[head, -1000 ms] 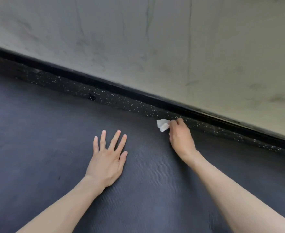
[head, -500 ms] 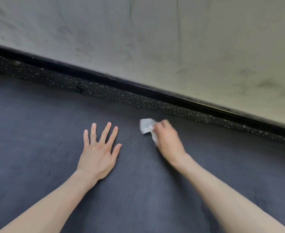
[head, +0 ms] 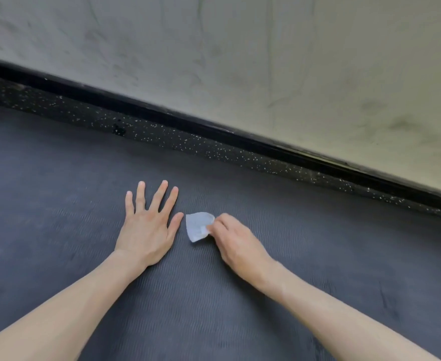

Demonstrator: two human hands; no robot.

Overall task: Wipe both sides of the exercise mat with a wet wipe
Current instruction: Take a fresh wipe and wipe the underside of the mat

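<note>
A dark grey ribbed exercise mat covers the floor across the lower part of the head view. My left hand lies flat on it, fingers straight and spread, palm down. Just to its right, my right hand pinches a small folded white wet wipe and holds it down against the mat. The wipe sits about a thumb's width from my left thumb.
Beyond the mat's far edge runs a strip of black speckled rubber floor, then a black baseboard under a scuffed pale wall. The mat extends left and right past both arms.
My right hand has dragged the wipe from the mat's far edge back toward me and to the left, ending beside my left thumb. The left hand has stayed flat.
</note>
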